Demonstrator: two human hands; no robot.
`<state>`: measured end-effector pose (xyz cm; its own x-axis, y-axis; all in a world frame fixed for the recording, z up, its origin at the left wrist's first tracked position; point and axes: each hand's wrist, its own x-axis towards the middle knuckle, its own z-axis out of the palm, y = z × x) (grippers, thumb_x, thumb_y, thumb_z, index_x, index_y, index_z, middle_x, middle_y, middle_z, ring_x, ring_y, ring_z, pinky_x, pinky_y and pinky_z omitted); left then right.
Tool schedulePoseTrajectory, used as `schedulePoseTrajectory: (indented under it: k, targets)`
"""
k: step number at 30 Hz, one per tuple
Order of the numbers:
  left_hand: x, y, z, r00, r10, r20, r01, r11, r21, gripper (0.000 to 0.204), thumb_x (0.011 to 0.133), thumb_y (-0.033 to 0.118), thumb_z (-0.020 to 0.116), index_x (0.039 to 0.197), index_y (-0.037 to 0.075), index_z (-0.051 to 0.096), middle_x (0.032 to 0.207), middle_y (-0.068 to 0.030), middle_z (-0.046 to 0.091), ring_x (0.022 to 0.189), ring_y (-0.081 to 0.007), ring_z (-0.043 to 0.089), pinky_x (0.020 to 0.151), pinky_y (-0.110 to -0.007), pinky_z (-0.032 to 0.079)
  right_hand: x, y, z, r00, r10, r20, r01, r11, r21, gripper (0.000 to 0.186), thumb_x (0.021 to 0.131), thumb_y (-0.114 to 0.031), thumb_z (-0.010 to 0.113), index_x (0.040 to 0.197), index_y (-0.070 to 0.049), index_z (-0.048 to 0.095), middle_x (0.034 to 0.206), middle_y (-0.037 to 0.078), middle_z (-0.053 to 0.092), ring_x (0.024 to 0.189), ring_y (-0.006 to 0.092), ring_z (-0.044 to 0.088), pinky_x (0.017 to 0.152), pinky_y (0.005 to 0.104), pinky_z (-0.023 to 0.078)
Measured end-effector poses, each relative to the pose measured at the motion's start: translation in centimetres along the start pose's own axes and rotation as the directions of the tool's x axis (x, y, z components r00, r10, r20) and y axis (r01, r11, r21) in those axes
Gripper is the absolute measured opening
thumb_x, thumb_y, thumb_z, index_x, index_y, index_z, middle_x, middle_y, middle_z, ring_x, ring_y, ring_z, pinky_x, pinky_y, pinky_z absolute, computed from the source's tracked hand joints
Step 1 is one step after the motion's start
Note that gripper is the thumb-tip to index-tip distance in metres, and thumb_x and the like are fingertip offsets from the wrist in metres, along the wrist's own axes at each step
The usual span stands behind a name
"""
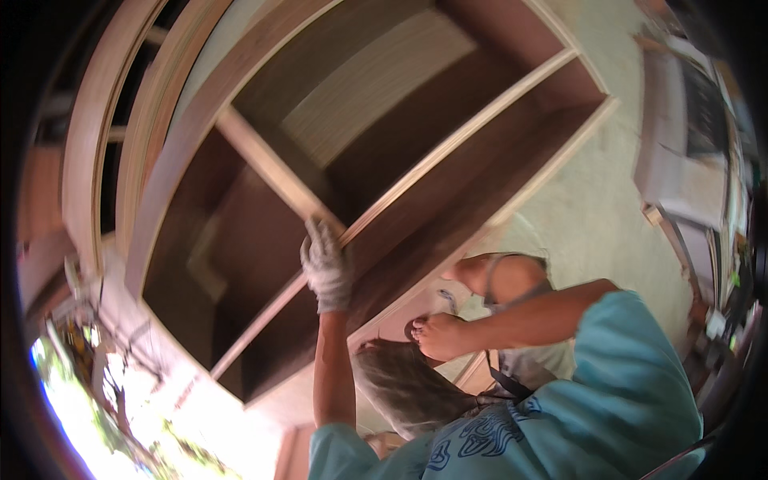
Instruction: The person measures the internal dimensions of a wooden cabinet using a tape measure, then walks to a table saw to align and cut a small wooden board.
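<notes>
We're looking down at a brown wooden cabinet (180,184), which is filling the upper middle of the view and slanting from lower left to upper right, open compartments facing us. Our left hand (326,268), wearing an off-white glove, is resting where the short divider (268,168) is meeting the long divider (460,144). Its fingers are pointing away from us, lying close together over the wood; we're touching the joint, but can't tell how far the fingers are closing around it. Our right hand (442,336) is bare, with its forearm crossing in from the right, and is hovering or resting near the cabinet's near edge, just beside our trouser leg (400,388). Its fingers are bending inward, with a dark shape showing at the tips; blur is hiding whether we're holding it, so grip and opening can't be told. The biggest compartment is showing a lighter patch on its back. Left of the cabinet, long wooden frames (92,152) are standing side by side, edges bending with the lens. Pale floor (612,232) is showing to the right, with boards (680,180) and mixed clutter lying beyond it. We're wearing a teal shirt (632,368) with a dark blue print. Glare is washing out the lower left corner.
</notes>
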<state>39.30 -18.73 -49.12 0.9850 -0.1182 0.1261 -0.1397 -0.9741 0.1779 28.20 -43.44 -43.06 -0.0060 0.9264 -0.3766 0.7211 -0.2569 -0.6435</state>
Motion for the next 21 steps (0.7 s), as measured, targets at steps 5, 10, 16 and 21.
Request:
schedulePoseTrajectory:
  k: [5,10,16,21]
  targets:
    - [0.0,0.6,-1.2,0.993,-0.006,-0.12,-0.002,0.998,-0.062,0.059,0.092,0.015,0.067,0.143,0.01,0.038,0.148,-0.0223,0.051,0.132,-0.0409,0.053,0.106,-0.062,0.04,-0.2,2.0,-0.3,0.974,0.224,0.042,-0.227,0.934,0.276,0.022,0.08,-0.027,0.07,0.083,-0.006,0.076,0.086,0.015,0.074,0.084,0.0298,0.073,0.066,0.0426,0.057]
    - [3.3,5.0,-9.4,0.977,-0.111,0.18,0.09,0.988,0.122,0.063,0.085,0.026,0.073,0.139,0.009,0.047,0.15,-0.0191,0.047,0.129,-0.0385,0.054,0.103,-0.062,0.041,-4.4,-1.1,-4.1,0.749,0.651,-0.121,-0.291,0.487,0.824,0.032,0.092,-0.03,0.059,0.079,-0.005,0.072,0.083,0.015,0.073,0.08,0.0355,0.07,0.074,0.0464,0.056]
    - [0.5,3.6,-22.6,0.679,-0.235,0.696,0.51,0.833,-0.216,0.068,0.086,0.036,0.074,0.141,0.002,0.056,0.146,-0.0216,0.054,0.134,-0.0435,0.053,0.11,-0.049,0.046,-18.1,-6.5,-15.3,0.499,0.863,-0.082,0.057,0.062,0.996,0.028,0.085,-0.033,0.069,0.081,-0.006,0.079,0.075,0.003,0.073,0.073,0.0119,0.066,0.073,0.0294,0.052]
    - [-9.9,1.7,-33.3,0.674,-0.202,0.711,0.487,0.845,-0.222,0.055,0.092,0.032,0.067,0.135,-0.001,0.061,0.138,-0.0241,0.062,0.129,-0.0386,0.059,0.108,-0.044,0.048,-24.8,-2.3,-10.9,0.359,0.93,-0.083,-0.248,0.18,0.952,0.024,0.081,-0.025,0.069,0.076,-0.002,0.075,0.069,0.006,0.07,0.069,0.0168,0.065,0.065,0.036,0.05]
